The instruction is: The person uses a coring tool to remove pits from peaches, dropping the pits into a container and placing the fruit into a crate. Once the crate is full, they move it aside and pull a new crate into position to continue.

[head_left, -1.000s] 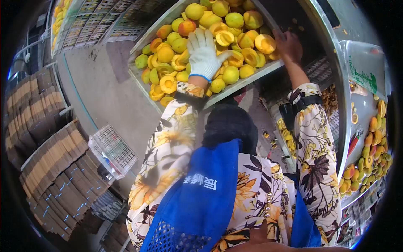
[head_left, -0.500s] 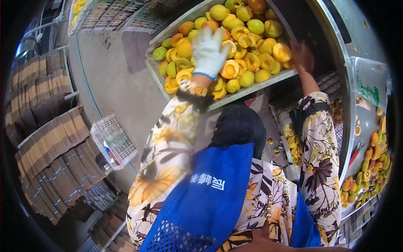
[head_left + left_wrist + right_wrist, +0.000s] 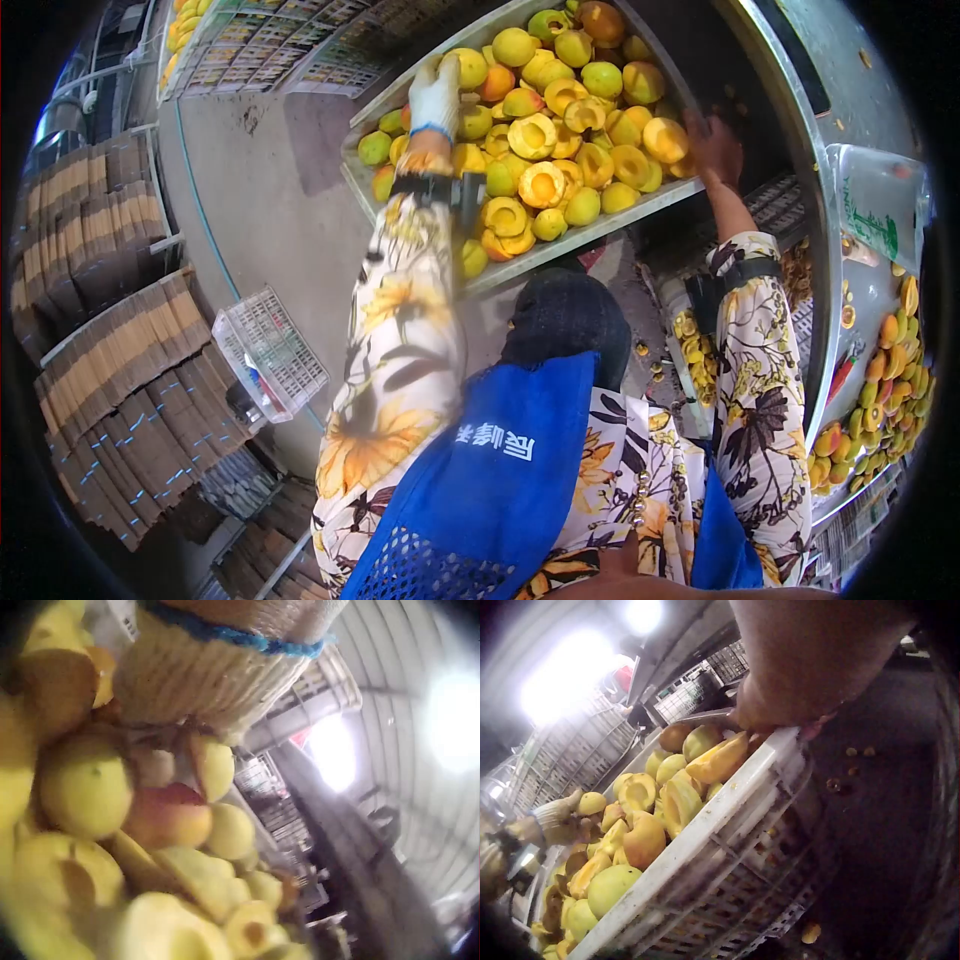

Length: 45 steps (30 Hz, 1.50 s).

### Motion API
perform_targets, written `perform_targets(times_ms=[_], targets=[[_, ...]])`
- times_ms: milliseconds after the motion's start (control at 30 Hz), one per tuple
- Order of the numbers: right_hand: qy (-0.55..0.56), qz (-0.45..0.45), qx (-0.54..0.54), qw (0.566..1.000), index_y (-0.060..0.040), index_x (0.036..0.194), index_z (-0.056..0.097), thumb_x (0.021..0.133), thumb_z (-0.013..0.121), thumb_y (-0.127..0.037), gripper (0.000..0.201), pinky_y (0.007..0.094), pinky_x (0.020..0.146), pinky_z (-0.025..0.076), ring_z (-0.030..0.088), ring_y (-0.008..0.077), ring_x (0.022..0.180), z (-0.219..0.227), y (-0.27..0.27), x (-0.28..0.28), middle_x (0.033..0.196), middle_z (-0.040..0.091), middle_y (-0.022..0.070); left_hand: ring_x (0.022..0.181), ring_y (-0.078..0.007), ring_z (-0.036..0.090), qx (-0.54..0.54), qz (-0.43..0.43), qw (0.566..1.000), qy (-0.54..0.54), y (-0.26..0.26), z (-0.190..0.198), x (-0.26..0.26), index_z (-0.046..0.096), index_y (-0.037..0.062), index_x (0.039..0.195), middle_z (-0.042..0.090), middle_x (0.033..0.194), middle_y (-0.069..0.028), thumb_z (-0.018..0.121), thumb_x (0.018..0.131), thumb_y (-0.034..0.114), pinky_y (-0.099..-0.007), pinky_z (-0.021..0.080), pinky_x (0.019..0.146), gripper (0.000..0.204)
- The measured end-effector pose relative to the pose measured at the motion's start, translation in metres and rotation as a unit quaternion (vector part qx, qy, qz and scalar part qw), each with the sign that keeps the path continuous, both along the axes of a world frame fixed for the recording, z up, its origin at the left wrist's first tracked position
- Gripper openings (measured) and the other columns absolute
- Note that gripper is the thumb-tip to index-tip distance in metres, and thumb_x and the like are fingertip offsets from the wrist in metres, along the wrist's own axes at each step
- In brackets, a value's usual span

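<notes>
The crate (image 3: 600, 232) filled the upper middle of the head view, heaped with fruit (image 3: 643, 82); so loaded, it was probably heavy. Its lattice sides looked stiff, and its rim (image 3: 697, 834) seemed the place to take hold. The right hand (image 3: 716, 150), bare, lay over that rim at the upper right; whether its fingers curled round it could not be told. The left hand (image 3: 434, 98), gloved, dipped into the heap left of upper centre, fingertips hidden, so its grip, if any, could not be told. Each fruit looked light and smooth, perhaps slippery; the hollowed halves (image 3: 531, 137) would likely bruise and were best cupped by the skin side.
</notes>
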State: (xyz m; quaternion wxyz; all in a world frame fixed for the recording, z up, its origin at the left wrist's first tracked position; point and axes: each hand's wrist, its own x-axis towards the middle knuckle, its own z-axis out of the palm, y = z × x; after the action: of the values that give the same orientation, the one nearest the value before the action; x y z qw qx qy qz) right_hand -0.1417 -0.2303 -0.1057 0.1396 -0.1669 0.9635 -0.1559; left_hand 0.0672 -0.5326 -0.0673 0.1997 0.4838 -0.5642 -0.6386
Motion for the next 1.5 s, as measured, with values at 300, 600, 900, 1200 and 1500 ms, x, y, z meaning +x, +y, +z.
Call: perform_targets(times_ms=[300, 600, 900, 1200, 1500], targets=[[0.019, 0.012, -0.003, 1.000, -0.0062, 0.096, 0.062, 0.082, 0.043, -0.060, 0.059, 0.0453, 0.079, 0.045, 0.056, 0.0411, 0.094, -0.013, 0.005, -0.003, 0.097, 0.061, 0.0224, 0.093, -0.0384, 0.053, -0.700, -0.137, 0.625, -0.317, 0.004, 0.004, -0.032, 0.056, 0.0148, 0.109, 0.051, 0.108, -0.0181, 0.055, 0.081, 0.048, -0.0457, 0.045, 0.074, 0.044], [-0.051, 0.032, 0.042, 0.997, -0.0075, 0.105, 0.059, 0.082, 0.039, -0.066, 0.066, 0.0452, 0.083, 0.044, 0.056, 0.0385, 0.098, 0.015, -0.006, -0.001, 0.105, 0.060, 0.0206, 0.083, -0.0320, 0.055, -0.664, -0.232, 0.684, -0.192, 0.021, -0.018, 0.009, 0.055, 0.0124, 0.102, 0.054, 0.094, -0.0159, 0.056, 0.079, 0.048, -0.0413, 0.045, 0.068, 0.042], [0.195, 0.166, -0.280, 0.925, 0.0003, 0.104, 0.055, 0.088, 0.054, -0.019, 0.025, 0.0391, 0.091, 0.041, 0.052, 0.0347, 0.105, 0.066, 0.039, 0.070, 0.106, 0.057, 0.0197, 0.079, -0.0354, 0.059, -0.444, -0.341, 0.760, -0.330, 0.163, 0.007, 0.035, 0.058, 0.0057, 0.089, 0.058, 0.087, -0.0200, 0.064, 0.072, 0.041, -0.0446, 0.048, 0.064, 0.040], [0.136, 0.089, -0.195, 0.967, 0.0004, 0.102, 0.054, 0.090, 0.049, -0.013, 0.018, 0.0383, 0.095, 0.038, 0.051, 0.0328, 0.106, 0.122, 0.202, 0.182, 0.111, 0.054, 0.0175, 0.071, -0.0282, 0.063, -0.242, -0.231, 0.931, -0.149, 0.102, 0.002, 0.041, 0.064, 0.0015, 0.093, 0.064, 0.082, -0.0160, 0.062, 0.075, 0.027, -0.0355, 0.050, 0.065, 0.031], [0.143, 0.126, -0.157, 0.969, 0.0015, 0.099, 0.052, 0.092, 0.049, -0.015, 0.018, 0.0378, 0.086, 0.043, 0.054, 0.0327, 0.097, 0.147, 0.230, 0.199, 0.105, 0.056, 0.0176, 0.091, -0.0339, 0.057, -0.410, -0.181, 0.835, -0.320, 0.039, -0.029, 0.036, 0.058, 0.0089, 0.111, 0.058, 0.105, -0.0173, 0.062, 0.076, 0.042, -0.0467, 0.045, 0.077, 0.049]])
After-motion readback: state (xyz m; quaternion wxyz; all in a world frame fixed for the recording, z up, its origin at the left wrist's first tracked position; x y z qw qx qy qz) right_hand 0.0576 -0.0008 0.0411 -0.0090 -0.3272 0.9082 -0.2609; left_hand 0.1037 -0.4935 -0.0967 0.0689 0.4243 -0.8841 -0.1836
